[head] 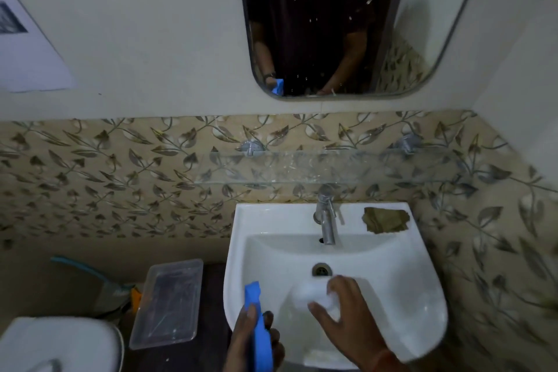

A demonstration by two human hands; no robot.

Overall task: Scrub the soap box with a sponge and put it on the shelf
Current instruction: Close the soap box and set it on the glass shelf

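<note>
My left hand (245, 330) grips a flat blue sponge (260, 344) edge-on at the sink's front left rim. My right hand (348, 315) is closed on a white soap box (308, 293) held low inside the white sink (241, 251), just in front of the drain. The box is blurred, so its details do not show. Sponge and box are apart, about a hand's width. The clear glass shelf (326, 167) is fixed to the leaf-pattern tiles above the tap and has nothing on it.
A steel tap (326, 222) stands at the sink's back, with a brown rag (385, 219) on the ledge to its right. Left of the sink lie a clear plastic tray (169, 302), a blue-handled brush (79, 266) and a white toilet lid (57, 341). A mirror (332, 24) hangs above.
</note>
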